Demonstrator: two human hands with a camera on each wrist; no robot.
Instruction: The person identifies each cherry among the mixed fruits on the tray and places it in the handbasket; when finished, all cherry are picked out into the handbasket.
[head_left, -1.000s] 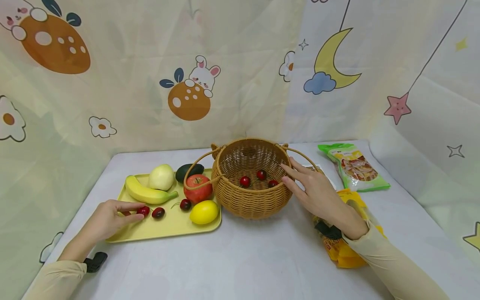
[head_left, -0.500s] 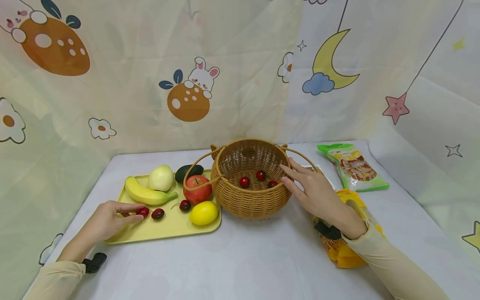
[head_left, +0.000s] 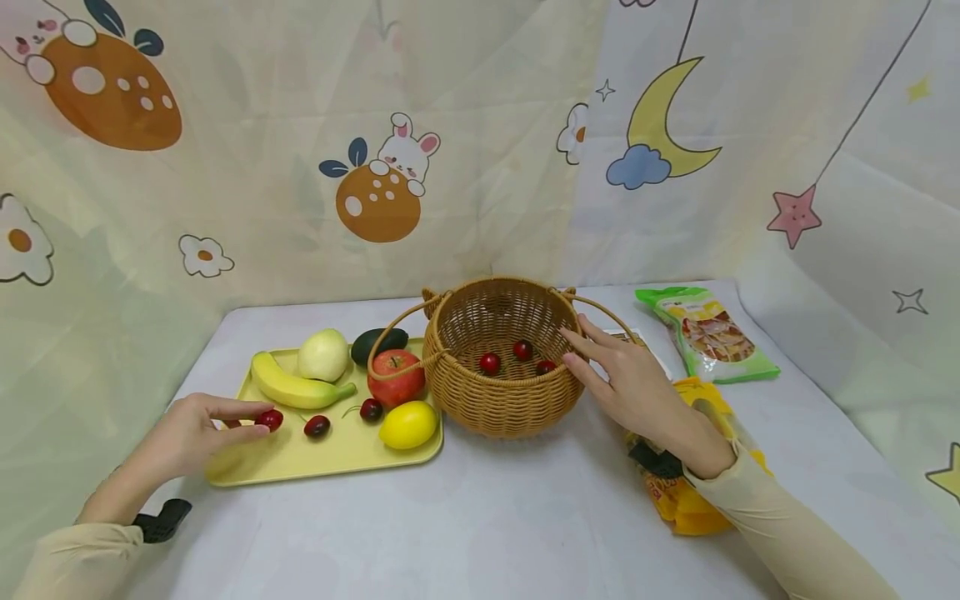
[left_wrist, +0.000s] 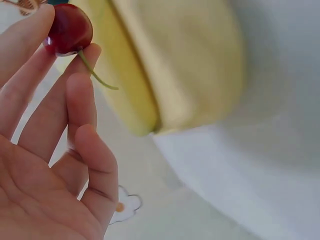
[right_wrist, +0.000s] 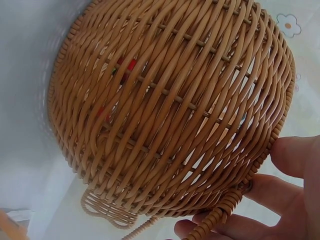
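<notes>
My left hand (head_left: 183,433) pinches a dark red cherry (head_left: 269,420) between thumb and fingertips, over the left end of the yellow tray (head_left: 337,462). In the left wrist view its thin green stem hangs free. Another cherry (head_left: 317,427) lies on the tray just right of it, and a stemmed cherry (head_left: 371,410) sits beside the apple. At the wicker basket (head_left: 502,412) my right hand (head_left: 630,387) rests fairly straight fingers on the right rim, by the handle's base (right_wrist: 220,217). Inside are three cherries (head_left: 522,350).
The tray also bears a banana (head_left: 296,385), a pale round fruit (head_left: 323,355), an avocado (head_left: 367,346), a red apple (head_left: 395,375) and a lemon (head_left: 408,425). A yellow bag (head_left: 690,508) lies under my right forearm. Behind it is a green snack bag (head_left: 712,337).
My left hand has drawn the pinched cherry a little left and up, away from the neighbouring cherry. My right hand has stayed at the basket rim.
</notes>
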